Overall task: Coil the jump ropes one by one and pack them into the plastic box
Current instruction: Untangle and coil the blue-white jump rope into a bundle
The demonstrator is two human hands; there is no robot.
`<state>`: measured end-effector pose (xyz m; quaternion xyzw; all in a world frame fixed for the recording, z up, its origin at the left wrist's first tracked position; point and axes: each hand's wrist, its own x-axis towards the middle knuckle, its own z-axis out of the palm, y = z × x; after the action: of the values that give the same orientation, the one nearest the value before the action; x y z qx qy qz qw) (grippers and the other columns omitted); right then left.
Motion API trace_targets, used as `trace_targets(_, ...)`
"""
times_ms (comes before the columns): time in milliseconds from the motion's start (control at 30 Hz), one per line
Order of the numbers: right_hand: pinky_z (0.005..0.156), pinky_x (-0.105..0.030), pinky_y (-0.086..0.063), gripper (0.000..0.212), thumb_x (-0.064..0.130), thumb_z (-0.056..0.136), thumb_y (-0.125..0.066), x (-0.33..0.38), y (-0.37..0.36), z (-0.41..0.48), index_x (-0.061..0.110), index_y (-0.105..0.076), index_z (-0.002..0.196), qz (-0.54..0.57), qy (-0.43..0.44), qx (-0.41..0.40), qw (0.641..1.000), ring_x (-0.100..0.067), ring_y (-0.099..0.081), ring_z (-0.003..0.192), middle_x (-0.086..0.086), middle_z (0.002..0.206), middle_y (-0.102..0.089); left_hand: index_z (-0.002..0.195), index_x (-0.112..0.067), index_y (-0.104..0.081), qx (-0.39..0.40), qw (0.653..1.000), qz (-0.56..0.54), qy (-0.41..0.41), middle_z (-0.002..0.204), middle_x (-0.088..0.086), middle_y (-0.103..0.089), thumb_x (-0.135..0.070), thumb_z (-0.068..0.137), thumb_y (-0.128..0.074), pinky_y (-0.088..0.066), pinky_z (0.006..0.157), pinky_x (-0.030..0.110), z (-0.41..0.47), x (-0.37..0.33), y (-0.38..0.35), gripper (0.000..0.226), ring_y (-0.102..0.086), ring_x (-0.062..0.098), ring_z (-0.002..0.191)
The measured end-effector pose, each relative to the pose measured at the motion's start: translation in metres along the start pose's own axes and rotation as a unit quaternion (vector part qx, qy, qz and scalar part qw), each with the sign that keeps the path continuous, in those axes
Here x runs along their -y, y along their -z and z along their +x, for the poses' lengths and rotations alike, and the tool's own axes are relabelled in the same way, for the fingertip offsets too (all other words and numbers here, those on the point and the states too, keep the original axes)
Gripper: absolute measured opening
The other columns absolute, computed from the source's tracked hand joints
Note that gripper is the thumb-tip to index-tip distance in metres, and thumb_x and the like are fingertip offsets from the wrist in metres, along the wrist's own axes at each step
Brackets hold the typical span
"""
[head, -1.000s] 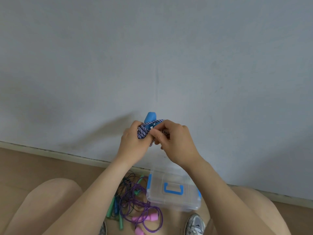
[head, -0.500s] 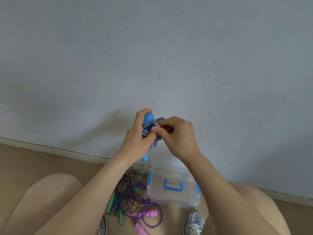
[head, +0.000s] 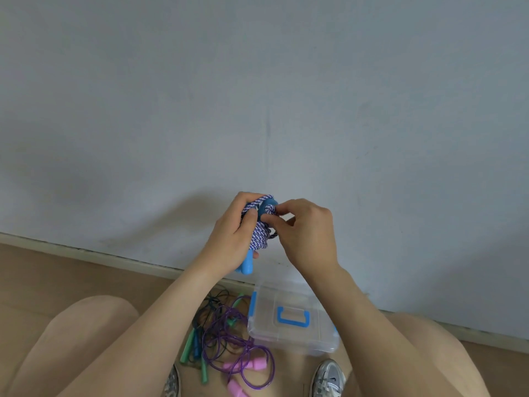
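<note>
Coils of blue-and-white braided jump rope [head: 259, 237] wrap its blue handles [head: 246, 265], near upright at frame centre. My left hand [head: 229, 239] grips them and my right hand [head: 306, 236] pinches a strand at the top. I see the clear plastic box [head: 320, 336] straight below, lid closed.

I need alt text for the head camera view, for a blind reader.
Two hands hold a blue-and-white jump rope coiled around its blue handles: the left hand grips the bundle, the right hand pinches the rope near the top. On the floor, a closed plastic box lies beside loose tangled ropes.
</note>
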<state>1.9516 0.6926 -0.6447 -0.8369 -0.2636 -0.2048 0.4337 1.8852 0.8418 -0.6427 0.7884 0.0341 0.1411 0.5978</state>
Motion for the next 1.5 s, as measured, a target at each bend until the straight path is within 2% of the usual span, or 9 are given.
trace_targets(400, 0.042, -0.028, -0.027, 0.01, 0.01, 0.085, -0.063, 0.012, -0.012, -0.008, 0.015, -0.071, 0.08, -0.172, 0.141, 0.003, 0.975, -0.021, -0.032, 0.045, 0.004, 0.068, -0.036, 0.112, -0.029, -0.05, 0.006, 1.0, -0.022, 0.02, 0.103, 0.005, -0.066, -0.041, 0.11, -0.049, -0.065, 0.061, 0.054, 0.0, -0.006, 0.003, 0.012, -0.073, 0.028, 0.079)
trace_targets(533, 0.054, -0.04, -0.049, 0.023, 0.022, 0.094, -0.067, 0.015, -0.007, -0.001, 0.015, -0.069, 0.072, -0.084, 0.046, 0.036, 0.995, -0.023, -0.055, 0.054, 0.001, 0.06, -0.059, 0.11, -0.025, -0.051, 0.008, 1.0, -0.016, 0.016, 0.099, 0.005, -0.068, -0.033, 0.111, -0.05, -0.065, 0.062, 0.055, 0.0, -0.004, 0.004, 0.009, -0.074, 0.03, 0.076)
trace_targets(600, 0.065, -0.032, -0.055, 0.006, 0.025, 0.093, -0.074, 0.019, 0.003, -0.002, 0.019, -0.076, 0.093, 0.001, 0.003, 0.052, 0.999, -0.015, -0.065, 0.063, 0.007, 0.067, -0.067, 0.108, -0.025, -0.052, -0.006, 1.0, -0.01, 0.004, 0.101, 0.005, -0.068, -0.032, 0.111, -0.051, -0.065, 0.061, 0.053, 0.0, -0.006, 0.005, 0.007, -0.074, 0.03, 0.078)
trace_targets(767, 0.069, -0.019, -0.054, 0.047, 0.02, 0.093, -0.077, 0.024, 0.014, -0.005, 0.022, -0.062, 0.138, 0.052, -0.036, 0.09, 0.994, -0.007, -0.068, 0.069, 0.008, 0.068, -0.07, 0.107, -0.025, -0.057, 0.004, 0.999, 0.027, -0.02, 0.097, 0.002, -0.068, -0.03, 0.11, -0.052, -0.062, 0.056, 0.038, 0.005, -0.003, 0.009, 0.008, -0.072, 0.023, 0.07)
trace_targets(867, 0.067, -0.023, -0.053, 0.03, 0.021, 0.093, -0.076, 0.02, 0.015, -0.003, 0.019, -0.071, 0.122, 0.031, -0.058, 0.09, 0.994, -0.01, -0.068, 0.066, 0.004, 0.066, -0.071, 0.107, -0.028, -0.063, 0.026, 0.992, 0.107, -0.067, 0.093, -0.007, -0.069, -0.029, 0.11, -0.051, -0.051, 0.066, 0.017, 0.005, 0.0, 0.008, 0.012, -0.067, 0.007, 0.076)
trace_targets(1033, 0.065, -0.041, -0.054, 0.014, 0.01, 0.091, -0.07, 0.017, 0.01, -0.006, 0.018, -0.062, 0.098, 0.017, -0.072, 0.065, 0.995, -0.014, -0.065, 0.062, 0.004, 0.067, -0.07, 0.115, -0.029, -0.069, 0.005, 0.986, 0.135, -0.094, 0.109, -0.015, -0.071, -0.028, 0.113, -0.041, -0.047, 0.085, 0.019, 0.004, 0.0, 0.002, 0.027, -0.065, 0.006, 0.102)
trace_targets(1200, 0.063, -0.027, -0.053, 0.014, 0.016, 0.088, -0.079, 0.019, 0.007, -0.006, 0.018, -0.066, 0.091, 0.047, -0.096, 0.019, 0.994, -0.01, -0.068, 0.064, 0.008, 0.067, -0.071, 0.113, -0.029, -0.063, 0.001, 0.983, 0.146, -0.108, 0.093, -0.013, -0.061, -0.018, 0.111, -0.046, -0.036, 0.067, 0.011, 0.002, -0.004, 0.0, 0.021, -0.057, -0.001, 0.082)
trace_targets(1333, 0.067, -0.022, -0.056, 0.019, 0.015, 0.089, -0.073, 0.023, 0.012, -0.004, 0.025, -0.073, 0.105, 0.108, -0.136, 0.053, 0.983, -0.005, -0.072, 0.066, 0.008, 0.072, -0.077, 0.114, -0.031, -0.058, -0.012, 0.982, 0.137, -0.126, 0.116, -0.001, -0.054, -0.012, 0.109, -0.049, -0.042, 0.074, 0.007, 0.003, -0.008, 0.003, 0.022, -0.058, 0.005, 0.091)
trace_targets(1500, 0.08, -0.036, -0.061, 0.018, 0.017, 0.097, -0.065, 0.02, 0.008, -0.005, 0.026, -0.077, 0.106, 0.121, -0.121, 0.099, 0.98, -0.012, -0.075, 0.071, 0.009, 0.073, -0.078, 0.136, -0.042, -0.037, 0.013, 0.983, 0.128, -0.13, 0.135, -0.002, -0.047, -0.012, 0.107, -0.049, -0.053, 0.092, 0.031, 0.0, 0.002, 0.005, 0.043, -0.057, 0.015, 0.112)
